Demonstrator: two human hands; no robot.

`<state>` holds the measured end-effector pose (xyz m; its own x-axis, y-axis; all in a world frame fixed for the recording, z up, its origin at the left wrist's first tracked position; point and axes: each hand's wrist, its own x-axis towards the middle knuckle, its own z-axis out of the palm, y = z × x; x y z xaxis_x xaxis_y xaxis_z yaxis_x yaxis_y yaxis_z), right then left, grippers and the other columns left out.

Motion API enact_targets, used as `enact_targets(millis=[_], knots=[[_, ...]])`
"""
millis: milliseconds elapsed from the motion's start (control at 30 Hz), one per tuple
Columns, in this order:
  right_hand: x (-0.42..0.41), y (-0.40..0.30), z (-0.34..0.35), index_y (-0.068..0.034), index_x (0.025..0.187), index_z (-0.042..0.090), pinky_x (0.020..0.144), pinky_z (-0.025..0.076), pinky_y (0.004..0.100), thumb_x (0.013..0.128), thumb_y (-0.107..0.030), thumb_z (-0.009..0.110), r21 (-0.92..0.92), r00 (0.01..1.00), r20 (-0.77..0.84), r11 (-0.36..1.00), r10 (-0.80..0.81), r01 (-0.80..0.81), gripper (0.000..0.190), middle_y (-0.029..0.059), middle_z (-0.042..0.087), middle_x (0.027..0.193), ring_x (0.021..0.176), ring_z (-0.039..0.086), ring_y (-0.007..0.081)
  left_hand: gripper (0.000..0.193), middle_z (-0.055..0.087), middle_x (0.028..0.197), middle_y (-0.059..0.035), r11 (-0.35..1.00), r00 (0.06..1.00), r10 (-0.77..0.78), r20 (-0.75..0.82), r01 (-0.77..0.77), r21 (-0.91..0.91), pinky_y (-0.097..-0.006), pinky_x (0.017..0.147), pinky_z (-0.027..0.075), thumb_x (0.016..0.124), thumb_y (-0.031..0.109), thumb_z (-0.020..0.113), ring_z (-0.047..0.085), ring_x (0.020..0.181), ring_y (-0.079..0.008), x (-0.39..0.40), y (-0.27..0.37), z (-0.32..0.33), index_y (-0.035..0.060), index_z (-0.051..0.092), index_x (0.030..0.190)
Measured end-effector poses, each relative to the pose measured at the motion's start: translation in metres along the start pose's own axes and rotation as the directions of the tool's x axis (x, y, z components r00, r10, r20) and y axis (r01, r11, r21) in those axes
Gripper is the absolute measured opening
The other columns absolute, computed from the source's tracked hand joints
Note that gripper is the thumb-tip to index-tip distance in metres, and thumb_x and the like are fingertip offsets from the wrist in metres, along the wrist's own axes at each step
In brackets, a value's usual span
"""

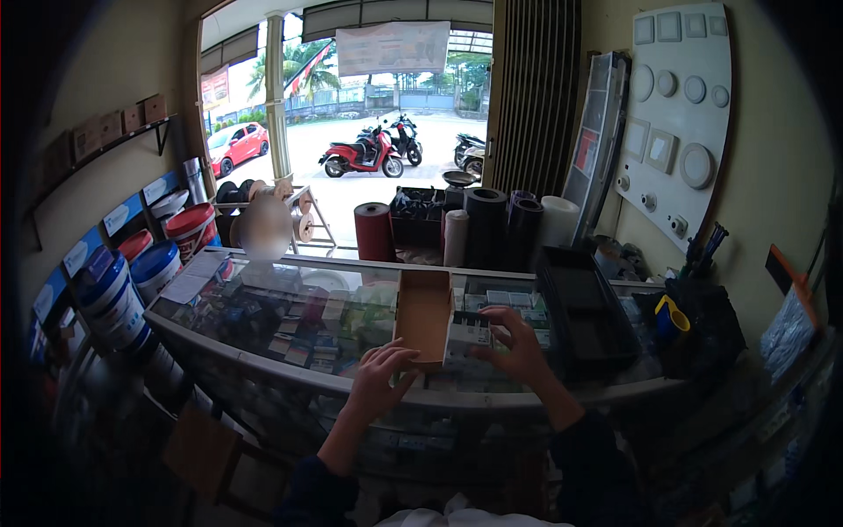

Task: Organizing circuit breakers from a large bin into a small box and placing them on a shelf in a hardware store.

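Note:
An open brown cardboard box [423,316] lies on the glass-topped display counter [263,359] in front of me. Its bare brown inside faces up. My left hand [385,379] grips the box's near left corner, fingers over the rim and thumb at the near side. In my right hand [514,346] is a grey and black block [471,331] that looks like miniature circuit breakers. The thumb and fingers hold its right side, just beside the box's right wall. Part of the block is hidden by my fingers.
A black tray [588,309] sits right of my hand, with a yellow tape dispenser-like object [672,317] beyond it. Papers [194,280] lie at the counter's left end. Rolls of sheeting [486,224] stand behind the counter, paint buckets [155,267] on the left. A wooden stool [201,454] is below left.

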<state>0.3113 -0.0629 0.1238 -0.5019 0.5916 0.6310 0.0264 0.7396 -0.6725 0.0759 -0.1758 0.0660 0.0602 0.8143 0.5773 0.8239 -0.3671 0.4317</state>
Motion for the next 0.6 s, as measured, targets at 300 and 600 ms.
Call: enact_targets(millis=[300, 600], knots=[[0.089, 0.135, 0.093, 0.002, 0.113, 0.05, 0.087, 0.047, 0.0346, 0.071, -0.025, 0.079, -0.067, 0.971, 0.142, 0.98, 0.194, -0.186, 0.058, 0.0145, 0.057, 0.106, 0.106, 0.057, 0.0238, 0.032, 0.033, 0.141, -0.0184, 0.992, 0.993, -0.111, 0.046, 0.114, -0.049, -0.0509, 0.091, 0.044, 0.08, 0.028, 0.065, 0.035, 0.124, -0.0487, -0.015, -0.039, 0.017, 0.0107, 0.053, 0.104], [0.136, 0.143, 0.115, 0.002, 0.108, 0.049, 0.084, 0.046, 0.0385, 0.063, -0.014, 0.069, -0.492, 0.894, 0.383, 0.87, 0.232, -0.015, 0.052, 0.022, 0.057, 0.102, 0.098, 0.057, 0.0337, 0.019, 0.033, 0.137, -0.0306, 0.976, 0.99, -0.06, 0.131, 0.086, -0.199, -0.047, 0.088, 0.048, 0.083, 0.017, 0.061, 0.041, 0.12, -0.0442, -0.008, -0.068, -0.016, 0.0087, 0.057, 0.1]])
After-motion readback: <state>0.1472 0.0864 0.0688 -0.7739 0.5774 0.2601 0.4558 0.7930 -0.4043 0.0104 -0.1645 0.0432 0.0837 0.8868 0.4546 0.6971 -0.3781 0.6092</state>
